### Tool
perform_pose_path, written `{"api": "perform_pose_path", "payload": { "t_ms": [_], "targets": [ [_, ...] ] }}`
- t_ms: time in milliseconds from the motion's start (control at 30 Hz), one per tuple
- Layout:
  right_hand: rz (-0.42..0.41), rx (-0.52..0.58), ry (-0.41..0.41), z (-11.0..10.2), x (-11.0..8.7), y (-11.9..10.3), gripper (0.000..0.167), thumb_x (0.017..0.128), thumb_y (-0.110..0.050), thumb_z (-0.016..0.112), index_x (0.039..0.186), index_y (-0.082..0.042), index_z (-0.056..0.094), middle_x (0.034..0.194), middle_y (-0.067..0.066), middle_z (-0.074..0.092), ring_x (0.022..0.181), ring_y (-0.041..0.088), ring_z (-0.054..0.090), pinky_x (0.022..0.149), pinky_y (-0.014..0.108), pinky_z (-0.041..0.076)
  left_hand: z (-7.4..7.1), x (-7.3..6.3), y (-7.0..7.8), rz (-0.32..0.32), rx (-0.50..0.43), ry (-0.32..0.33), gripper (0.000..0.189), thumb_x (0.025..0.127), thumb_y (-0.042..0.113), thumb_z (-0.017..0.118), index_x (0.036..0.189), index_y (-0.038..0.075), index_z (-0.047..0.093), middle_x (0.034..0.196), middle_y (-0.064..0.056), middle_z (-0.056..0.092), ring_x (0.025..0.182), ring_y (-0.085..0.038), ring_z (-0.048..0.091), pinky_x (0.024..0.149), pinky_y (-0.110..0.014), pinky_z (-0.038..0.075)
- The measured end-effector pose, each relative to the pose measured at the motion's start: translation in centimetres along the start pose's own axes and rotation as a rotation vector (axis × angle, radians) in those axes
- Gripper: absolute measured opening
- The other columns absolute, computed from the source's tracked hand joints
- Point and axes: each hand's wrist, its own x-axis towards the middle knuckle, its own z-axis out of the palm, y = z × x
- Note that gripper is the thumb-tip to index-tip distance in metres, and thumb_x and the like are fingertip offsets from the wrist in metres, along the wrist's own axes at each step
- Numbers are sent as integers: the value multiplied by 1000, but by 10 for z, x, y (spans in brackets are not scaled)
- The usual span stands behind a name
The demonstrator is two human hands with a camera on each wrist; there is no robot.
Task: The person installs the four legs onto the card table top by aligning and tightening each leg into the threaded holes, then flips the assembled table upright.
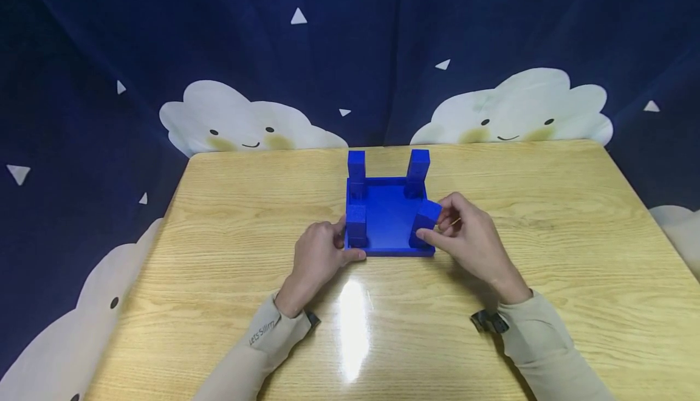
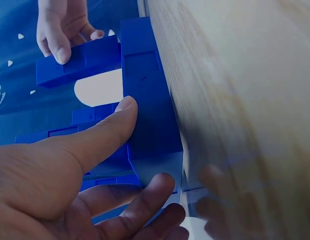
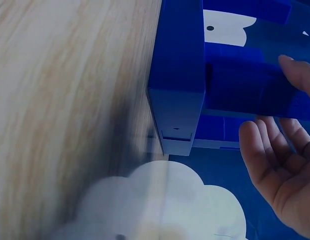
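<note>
A square blue base [image 1: 387, 222] with low walls lies on the table, a blue post standing at each corner. My left hand [image 1: 319, 250] holds the base's near left corner, thumb against the front wall and fingers along the left side, as the left wrist view shows on the front wall [image 2: 147, 100]. Beside that thumb stands the near left post [image 1: 356, 222]. My right hand [image 1: 474, 244] pinches the near right post [image 1: 428, 214] between thumb and fingers. This post leans to the right, its lower end at the base's corner.
Two further posts, the far left one [image 1: 356, 164] and the far right one [image 1: 418, 163], rise from the back corners. The wooden table [image 1: 246, 206] ends at a dark blue curtain [image 1: 372, 42] printed with clouds and triangles. Each wrist bears a small black camera.
</note>
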Motion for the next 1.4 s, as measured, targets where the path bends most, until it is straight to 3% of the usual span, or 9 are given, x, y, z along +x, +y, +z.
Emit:
{"api": "perform_pose_path", "payload": {
  "t_ms": [200,567,967,1167,1400],
  "targets": [
    [-34,-36,3,2,2,-2,59,84,-17,98,131,1,67,89,6,64,77,21,61,68,24,50,0,0,1,-6,0,-4,87,73,35,104,142,-4,67,69,6,54,66,-13,44,61,-31,38],
    [-23,-66,6,4,4,-2,50,82,-20,99,117,-3,69,81,4,60,73,21,57,63,27,45,0,-1,1,14,1,10,86,72,34,104,141,-4,68,69,6,53,65,-12,44,61,-31,38],
    [18,-40,-68,-10,0,-6,42,91,-13,91,123,-1,67,88,3,68,77,21,63,68,25,52,0,-1,1,9,-4,6,87,73,34,104,142,-4,67,70,5,55,66,-13,46,62,-32,39],
    [41,-39,-54,-7,1,-3,37,89,-16,93,108,-5,63,89,5,66,78,22,64,68,26,53,0,-1,1,9,-2,11,87,72,34,104,141,-3,68,70,5,55,66,-13,46,62,-32,40],
    [60,-57,-18,-3,1,-2,44,85,-25,98,100,-7,60,86,5,67,75,22,62,65,29,50,0,-1,0,4,2,10,87,72,34,104,142,-2,68,70,5,55,66,-13,46,62,-32,40]
  ]
}}
